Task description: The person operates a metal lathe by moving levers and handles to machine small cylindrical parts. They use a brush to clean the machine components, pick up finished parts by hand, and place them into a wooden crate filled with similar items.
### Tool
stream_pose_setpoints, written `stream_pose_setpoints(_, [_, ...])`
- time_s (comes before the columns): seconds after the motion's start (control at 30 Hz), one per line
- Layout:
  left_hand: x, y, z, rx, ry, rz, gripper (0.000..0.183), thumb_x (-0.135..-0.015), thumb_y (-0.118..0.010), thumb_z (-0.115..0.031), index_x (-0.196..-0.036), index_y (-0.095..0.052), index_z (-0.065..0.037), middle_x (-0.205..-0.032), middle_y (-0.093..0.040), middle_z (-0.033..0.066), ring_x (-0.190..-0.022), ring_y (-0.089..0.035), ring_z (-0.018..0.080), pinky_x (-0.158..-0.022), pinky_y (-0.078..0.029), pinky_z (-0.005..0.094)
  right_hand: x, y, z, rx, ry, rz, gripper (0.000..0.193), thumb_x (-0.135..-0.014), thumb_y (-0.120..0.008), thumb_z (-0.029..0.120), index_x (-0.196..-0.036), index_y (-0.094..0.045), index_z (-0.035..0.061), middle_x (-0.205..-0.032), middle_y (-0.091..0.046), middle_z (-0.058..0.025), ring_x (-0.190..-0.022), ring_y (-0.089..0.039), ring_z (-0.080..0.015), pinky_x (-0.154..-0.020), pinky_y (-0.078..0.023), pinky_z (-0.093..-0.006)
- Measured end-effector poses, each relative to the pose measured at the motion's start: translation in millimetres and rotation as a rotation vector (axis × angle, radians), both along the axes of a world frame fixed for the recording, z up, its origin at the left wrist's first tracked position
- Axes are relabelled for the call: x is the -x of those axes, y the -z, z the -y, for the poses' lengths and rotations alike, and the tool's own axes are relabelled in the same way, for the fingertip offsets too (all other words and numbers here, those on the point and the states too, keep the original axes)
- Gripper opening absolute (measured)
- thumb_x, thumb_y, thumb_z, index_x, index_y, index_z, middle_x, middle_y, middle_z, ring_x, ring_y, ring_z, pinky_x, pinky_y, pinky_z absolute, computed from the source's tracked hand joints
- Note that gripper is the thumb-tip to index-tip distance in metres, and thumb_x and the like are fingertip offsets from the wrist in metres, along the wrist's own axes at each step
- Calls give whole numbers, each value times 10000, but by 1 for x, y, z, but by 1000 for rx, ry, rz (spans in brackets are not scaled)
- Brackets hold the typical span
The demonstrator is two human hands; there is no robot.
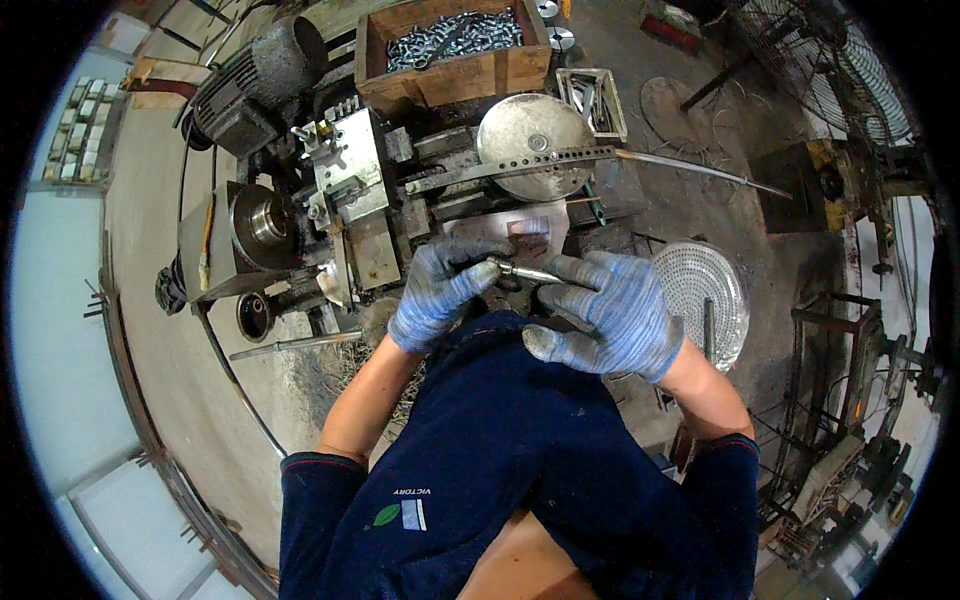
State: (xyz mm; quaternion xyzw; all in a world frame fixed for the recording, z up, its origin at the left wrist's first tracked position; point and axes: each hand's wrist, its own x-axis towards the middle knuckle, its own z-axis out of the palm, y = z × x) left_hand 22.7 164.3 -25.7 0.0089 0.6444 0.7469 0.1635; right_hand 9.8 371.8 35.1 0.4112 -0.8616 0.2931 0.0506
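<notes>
In front of my body, my left hand, in a blue-grey work glove, is closed on a short shiny metal rod. A wider collar shows on the rod near the left fingertips, and its other end points right. My right hand, gloved alike, is beside that right end with its fingers spread and its thumb well apart. Whether its fingertips touch the rod I cannot tell. Just beyond the hands lies a pale sheet with a dark picture on it.
Ahead stands a greasy lathe-like machine with a chuck, a tool slide and a motor. A wooden box holds many metal parts. A perforated bar crosses a round disc. Right are a perforated stool seat and a fan.
</notes>
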Motion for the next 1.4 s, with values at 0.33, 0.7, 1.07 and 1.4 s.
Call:
stream_pose_setpoints(0.33, [0,8,-1,105,34,-148,285,-746,-631,-176,-948,-601,23,-830,-624,81,-760,-555,116,-707,-445,255,-2,6,-4,93,36,112,328,-666,-640,422,-737,-646,102,-734,-593,-85,-588,-567,-246,-494,-445,-318])
stream_pose_setpoints(0.7, [1,-10,-12,187,29,-19,402,-773,-560,-364,-913,-603,10,-731,-588,49,-628,-512,97,-559,-401,226,-1,14,-10,62,1,-81,328,-562,-724,333,-738,-625,73,-841,-614,-110,-576,-539,-239,-482,-434,-307])
stream_pose_setpoints(1.07, [7,-7,-24,26,-11,51,432,-796,-524,-400,-876,-593,18,-735,-574,57,-663,-502,95,-568,-387,214,4,25,-16,13,-10,-165,340,-592,-669,376,-751,-632,77,-824,-599,-83,-650,-538,-208,-516,-449,-314])
stream_pose_setpoints(1.4, [6,1,-34,-70,-142,182,324,-817,-521,-341,-785,-596,-27,-601,-545,9,-503,-450,62,-452,-334,198,6,35,-15,-45,-21,-188,321,-562,-686,324,-770,-630,87,-860,-594,-79,-647,-529,-219,-500,-436,-313])
